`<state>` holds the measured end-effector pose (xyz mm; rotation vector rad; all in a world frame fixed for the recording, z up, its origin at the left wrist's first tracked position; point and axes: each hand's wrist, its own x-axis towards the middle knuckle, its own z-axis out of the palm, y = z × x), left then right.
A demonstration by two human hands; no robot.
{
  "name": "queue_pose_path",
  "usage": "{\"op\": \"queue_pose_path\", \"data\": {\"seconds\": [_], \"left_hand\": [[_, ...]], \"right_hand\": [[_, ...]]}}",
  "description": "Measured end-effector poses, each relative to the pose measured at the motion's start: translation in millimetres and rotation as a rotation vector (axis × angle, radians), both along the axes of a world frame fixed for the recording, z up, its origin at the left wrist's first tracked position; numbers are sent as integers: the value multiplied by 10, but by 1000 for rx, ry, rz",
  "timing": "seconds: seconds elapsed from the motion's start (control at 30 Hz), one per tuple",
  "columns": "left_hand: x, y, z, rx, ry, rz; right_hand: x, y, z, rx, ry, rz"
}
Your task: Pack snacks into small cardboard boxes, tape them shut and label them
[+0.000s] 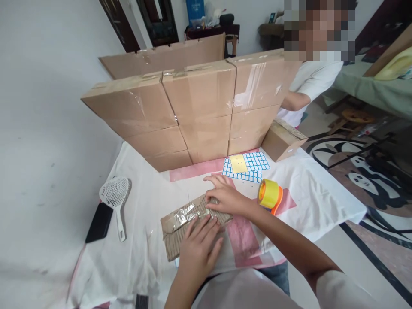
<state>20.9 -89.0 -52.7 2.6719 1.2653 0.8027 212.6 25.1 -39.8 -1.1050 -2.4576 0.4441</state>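
A small flat cardboard box [175, 223], its corrugated ribs showing and shiny clear tape across it, lies on the cloth-covered table. My left hand [199, 244] rests on its near side, fingers stretched out flat. At the far right edge of the box is my right hand [225, 197], with one finger extended and the thumb and another finger curled together. Whatever they pinch is too small to make out. A thin upright strand [188, 196] stands at the box's far edge. Right of my right hand sits a roll of yellow tape [268, 194] against an orange one [277, 205].
A large taped cardboard panel [206, 103] stands across the back of the table. Blue-grid sheets [255, 162] with a yellow card [238, 164] lie before it. A brown box [280, 139] is at right; a white skimmer [115, 195] and black tablet-like object [99, 224] at left. Another person [322, 77] stands behind.
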Motion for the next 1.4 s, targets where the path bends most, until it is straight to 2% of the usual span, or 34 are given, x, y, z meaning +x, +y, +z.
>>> {"op": "queue_pose_path", "data": {"seconds": [0.07,0.13,0.17,0.2,0.23,0.33,0.4,0.47,0.6,0.7,0.8,0.9,0.97,1.03,1.1,1.17,1.27,1.4], "left_hand": [[28,-1,-70,-1,-29,-28],[8,-8,-117,-7,-61,-46],[-10,-11,-130,-2,-65,-57],[-26,-14,-136,9,-60,-66],[-39,-16,-138,27,-52,-77],[-48,-10,-132,76,-20,-92],[-46,12,-130,110,-1,-87],[-56,57,-132,158,25,-101],[-127,181,-133,242,63,-164],[-169,244,-123,292,89,-172],[-176,267,-75,333,143,-79],[-162,281,59,383,179,-60],[-107,303,215,383,97,-81],[33,353,418,332,-58,-55],[274,442,638,275,-189,-21],[586,546,831,256,-223,-23],[1022,630,994,203,-146,-51],[1278,548,976,34,-110,-164]], "right_hand": [[160,147,30,118,-60,-191],[504,441,67,145,-144,-434],[738,619,77,107,-186,-546],[995,797,76,8,-245,-627],[1256,962,58,-49,-274,-657],[1877,1298,-100,-189,-340,-564],[2063,1399,-266,-260,-374,-456],[2089,1460,-427,-302,-403,-404],[1961,1588,-597,-327,-438,-441],[1887,1658,-563,-333,-411,-460],[1869,1635,-416,-333,-302,-416],[1886,1457,-182,-299,-134,-348],[1880,1208,7,-257,-35,-330],[1821,848,203,-232,149,-325],[1691,420,384,-251,433,-318],[1508,-10,522,-288,638,-321],[1231,-549,591,-330,756,-325],[1037,-1013,469,-396,854,-329]]}}
